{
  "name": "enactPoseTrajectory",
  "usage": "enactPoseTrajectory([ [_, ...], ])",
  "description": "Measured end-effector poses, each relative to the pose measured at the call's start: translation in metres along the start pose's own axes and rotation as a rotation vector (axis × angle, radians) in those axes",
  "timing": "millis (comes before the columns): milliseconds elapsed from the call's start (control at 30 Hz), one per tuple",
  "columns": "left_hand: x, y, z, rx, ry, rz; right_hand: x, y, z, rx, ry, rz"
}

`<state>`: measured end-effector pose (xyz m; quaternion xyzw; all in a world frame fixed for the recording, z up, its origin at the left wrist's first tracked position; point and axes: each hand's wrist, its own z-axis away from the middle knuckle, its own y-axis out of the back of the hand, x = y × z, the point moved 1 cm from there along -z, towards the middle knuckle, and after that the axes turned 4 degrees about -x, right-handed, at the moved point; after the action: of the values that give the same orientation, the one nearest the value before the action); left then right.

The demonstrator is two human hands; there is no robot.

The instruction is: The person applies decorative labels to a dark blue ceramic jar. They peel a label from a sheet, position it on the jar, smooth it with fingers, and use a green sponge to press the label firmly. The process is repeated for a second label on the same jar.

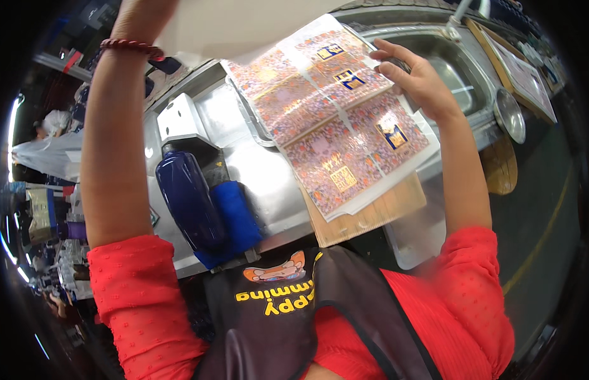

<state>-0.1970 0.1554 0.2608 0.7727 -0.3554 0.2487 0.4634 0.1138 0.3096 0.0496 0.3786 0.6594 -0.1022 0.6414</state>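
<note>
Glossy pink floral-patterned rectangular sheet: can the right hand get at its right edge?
Likely yes: the bare right hand is at that edge of the patterned sheet, nothing visible between; the plain pale sheet leaves it uncovered.

I see a red top (421, 307) with fine lines on its front. Its sleeves (133, 285) have tiny bumpy dots and end well short of the hands (418, 82). A twisty red bracelet (126, 44) sits just behind the left hand (144, 15). Farther back from both, I see a dark apron (269, 345) with yellow letters (288, 303) and an orange cartoon (275, 272).
</note>
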Motion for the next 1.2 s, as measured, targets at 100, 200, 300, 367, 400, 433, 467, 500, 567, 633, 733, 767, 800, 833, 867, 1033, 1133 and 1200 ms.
enactPoseTrajectory([
  [100, 0.043, -0.076, 0.005, -0.228, -0.182, -0.097, -0.026, -0.014, 0.073, 0.081, 0.098, -0.455],
  [200, 0.072, -0.208, 0.027, -0.081, -0.680, -0.774, -0.039, -0.023, 0.158, 0.361, 0.196, -0.609],
  [300, 0.101, -0.323, 0.086, -0.182, -0.724, -0.099, -0.033, -0.029, 0.262, 0.857, 0.144, -0.632],
  [367, 0.110, -0.363, 0.122, -0.497, -0.824, -0.188, -0.011, -0.033, 0.326, 1.016, 0.077, -0.665],
  [400, 0.108, -0.374, 0.146, -0.464, -0.787, -0.163, 0.007, -0.032, 0.352, 1.076, -0.001, -0.655],
  [433, 0.106, -0.384, 0.164, -0.538, -0.739, -0.167, 0.031, -0.029, 0.372, 1.165, -0.044, -0.684],
  [467, 0.101, -0.390, 0.176, -0.518, -0.707, -0.143, 0.060, -0.025, 0.386, 1.207, -0.095, -0.916],
  [500, 0.091, -0.391, 0.189, -0.580, -0.662, -0.141, 0.089, -0.020, 0.394, 1.182, -0.134, -0.927],
  [567, 0.065, -0.380, 0.209, -0.677, -0.539, -0.133, 0.142, -0.015, 0.397, 1.123, -0.243, -1.062],
  [633, 0.033, -0.344, 0.223, -0.596, -0.350, -0.074, 0.169, -0.020, 0.394, 1.266, -0.549, -0.960],
  [733, -0.005, -0.279, 0.234, -0.369, -0.226, -0.386, 0.149, -0.030, 0.370, 1.188, -0.540, -0.535],
  [767, -0.012, -0.260, 0.239, -0.402, -0.144, -0.504, 0.132, -0.030, 0.356, 1.076, -0.413, -0.441],
  [800, -0.018, -0.243, 0.243, -0.496, -0.049, -0.599, 0.111, -0.027, 0.339, 0.951, -0.274, -0.399],
  [833, -0.021, -0.231, 0.246, -0.555, 0.011, -0.655, 0.092, -0.022, 0.321, 0.892, -0.260, -0.242],
  [867, -0.022, -0.221, 0.249, -0.557, 0.023, -0.678, 0.074, -0.015, 0.301, 0.779, -0.168, -0.107],
  [1033, -0.029, -0.214, 0.250, -0.591, -0.054, -0.724, 0.042, 0.000, 0.226, 0.528, -0.058, 0.642],
  [1133, -0.038, -0.217, 0.247, -0.566, -0.134, -0.729, 0.049, -0.010, 0.216, 0.424, -0.185, 1.006],
  [1200, -0.044, -0.217, 0.247, -0.593, -0.152, -0.747, 0.054, -0.017, 0.214, 0.418, -0.170, 1.072],
])
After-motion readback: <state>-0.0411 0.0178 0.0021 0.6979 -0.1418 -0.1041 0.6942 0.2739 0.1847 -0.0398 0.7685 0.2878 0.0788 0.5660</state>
